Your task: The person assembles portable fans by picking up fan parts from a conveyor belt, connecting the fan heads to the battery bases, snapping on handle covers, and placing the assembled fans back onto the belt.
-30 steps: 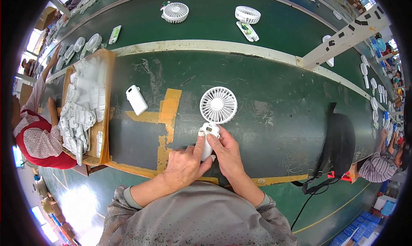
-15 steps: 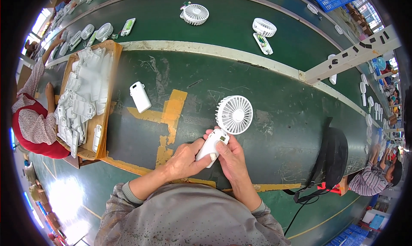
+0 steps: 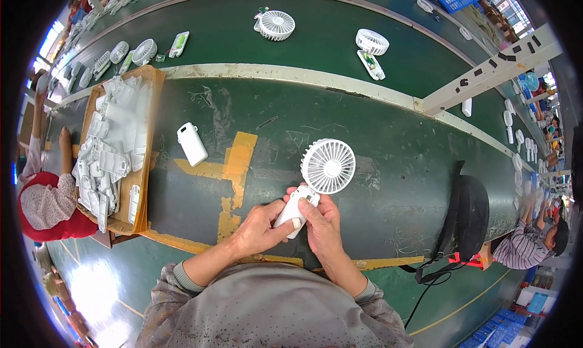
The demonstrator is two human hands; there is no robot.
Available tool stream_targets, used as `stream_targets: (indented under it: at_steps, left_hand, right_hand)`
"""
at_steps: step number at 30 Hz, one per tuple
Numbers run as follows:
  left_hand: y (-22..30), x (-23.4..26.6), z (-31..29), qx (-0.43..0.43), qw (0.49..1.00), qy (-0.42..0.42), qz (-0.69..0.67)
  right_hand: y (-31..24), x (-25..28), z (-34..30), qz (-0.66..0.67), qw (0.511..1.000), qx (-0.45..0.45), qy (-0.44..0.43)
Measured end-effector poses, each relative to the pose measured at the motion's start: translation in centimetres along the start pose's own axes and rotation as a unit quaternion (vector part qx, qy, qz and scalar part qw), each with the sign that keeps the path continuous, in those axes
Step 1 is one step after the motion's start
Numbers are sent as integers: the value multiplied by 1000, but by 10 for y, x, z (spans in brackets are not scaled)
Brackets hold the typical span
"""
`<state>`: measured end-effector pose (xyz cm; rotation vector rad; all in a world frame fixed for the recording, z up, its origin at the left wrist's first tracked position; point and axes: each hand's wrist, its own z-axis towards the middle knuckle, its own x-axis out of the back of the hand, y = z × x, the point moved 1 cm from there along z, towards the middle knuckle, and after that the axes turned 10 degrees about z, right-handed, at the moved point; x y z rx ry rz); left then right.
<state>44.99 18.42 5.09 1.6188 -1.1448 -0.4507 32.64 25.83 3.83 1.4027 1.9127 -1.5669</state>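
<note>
Both hands grip a white handheld fan (image 3: 328, 166) over the near part of the green workbench. My left hand (image 3: 261, 228) is closed on the left side of its handle, the thumb lying across the lower end. My right hand (image 3: 322, 225) wraps the other side, its thumb pressed near the small dark window at the handle's top. The round fan head points up and away from me, free of both hands. Farther left on the bench lies a loose white handle cover (image 3: 192, 145).
A carton (image 3: 155, 105) of white plastic parts stands at the left, beside a person in red. A black bag (image 3: 472, 217) lies at the right edge. Beyond a pale rail (image 3: 261, 73), several fans and an open green-boarded handle (image 3: 179, 44) sit on the green belt.
The view has shifted slightly, so the bench things appear a little to the left and lower. Both hands keep their hold on the fan; the person at left has moved an arm.
</note>
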Motion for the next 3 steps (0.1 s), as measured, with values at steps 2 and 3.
stream_targets:
  at_steps: [2, 3]
  left_hand:
    - [0, 1, 0, 14, 1000, -17, -10]
    - [-1, 1, 1, 30, 999, -31, -22]
  right_hand:
    - [0, 4, 2, -8, 1000, -5, -8]
    - [1, 6, 5, -9, 1000, -12, -11]
